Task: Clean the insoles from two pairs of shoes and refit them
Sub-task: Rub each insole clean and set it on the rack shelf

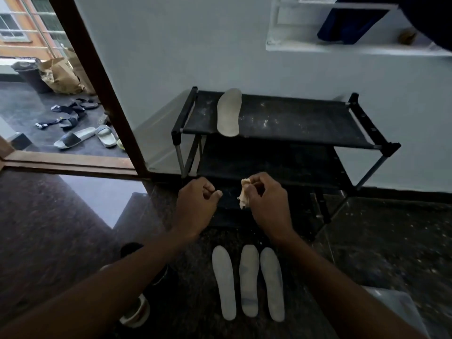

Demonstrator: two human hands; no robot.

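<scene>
Lying side by side on the floor nearest the person, three insoles (249, 280) point toward the rack (293, 118), with a shoe (135, 314) partly hidden under the left forearm. Above them the left hand (198, 199) has its fingers curled in around nothing, while the right hand (266, 199) pinches a crumpled cloth (244, 194). A fourth insole (228, 113) lies on the rack's top shelf, and slippers (73, 138) sit beyond the doorway.

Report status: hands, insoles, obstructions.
Left hand curled, empty. Right hand grips cloth. Three insoles on floor, one insole on rack. Nothing in the way.
</scene>
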